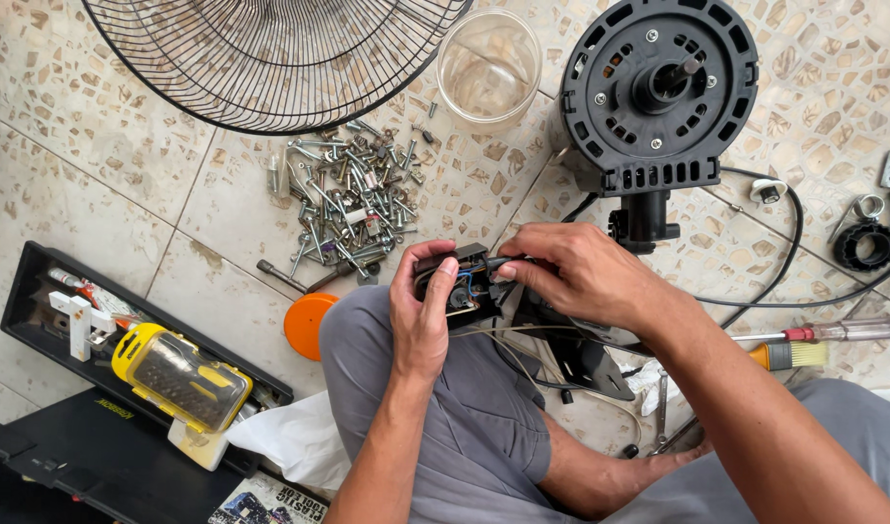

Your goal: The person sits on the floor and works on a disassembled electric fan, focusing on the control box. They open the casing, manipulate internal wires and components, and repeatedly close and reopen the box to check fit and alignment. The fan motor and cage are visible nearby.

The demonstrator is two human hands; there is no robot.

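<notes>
My left hand (421, 315) grips a small black switch box (461, 283) over my knee, thumb across its front. Blue and dark wires show inside the box. My right hand (573, 269) pinches at the wires on the box's right side. A black fan motor housing (657, 92) with its shaft pointing up stands on the tiled floor just beyond my hands. Thin wires run from the box down toward a black base part (583, 361).
A wire fan guard (270, 58) lies at the top left, a clear plastic jar (488, 66) beside it. A pile of screws and bolts (348, 204) and an orange lid (307, 325) sit left of my knee. A black toolbox tray (37, 281) holds a yellow bit case (181, 376). A screwdriver (833, 331) and brush (790, 355) lie right.
</notes>
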